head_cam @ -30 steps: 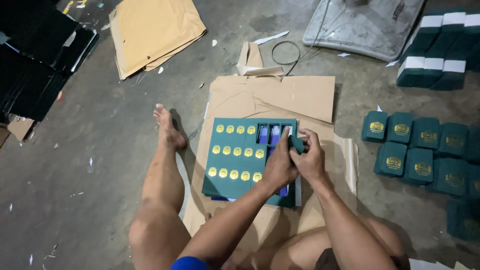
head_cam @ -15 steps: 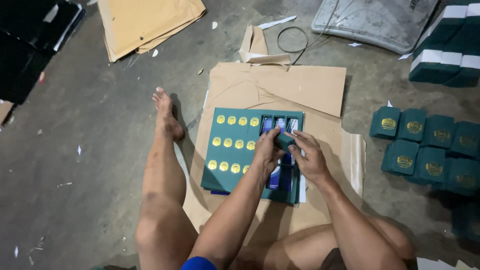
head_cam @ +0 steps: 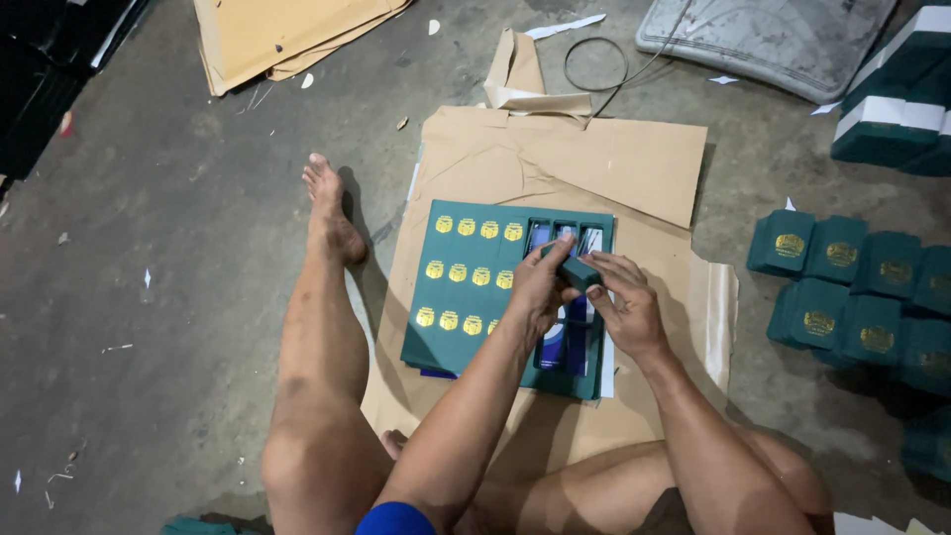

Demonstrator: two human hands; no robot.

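1. A small green box [head_cam: 580,270] is held between the fingers of both hands, just above the right-hand columns of a green tray [head_cam: 466,337] marked with rows of gold seals.
2. The left hand [head_cam: 540,287] is closed on the near-left side of the box, with its fingers [head_cam: 557,248] curled over the top edge; the right hand [head_cam: 624,307] grips the box from the right, thumb and fingers pinched on its end.
3. Directly under the fingers, open slots [head_cam: 565,238] in the tray can be seen, with something blue showing through; what fills them cannot be made out.
4. To the left of the fingers, the seals are set in three rows on the tray's flat face.
5. The tray is laid on brown cardboard [head_cam: 594,163] spread over the concrete floor [head_cam: 178,258].
6. Well to the right of the fingers, more green boxes [head_cam: 852,287] with gold seals are lined up on the floor.
7. In judgement, the step is done well if the box is kept square to a slot, steadied by both hands, and eased down evenly rather than pressed at one corner.
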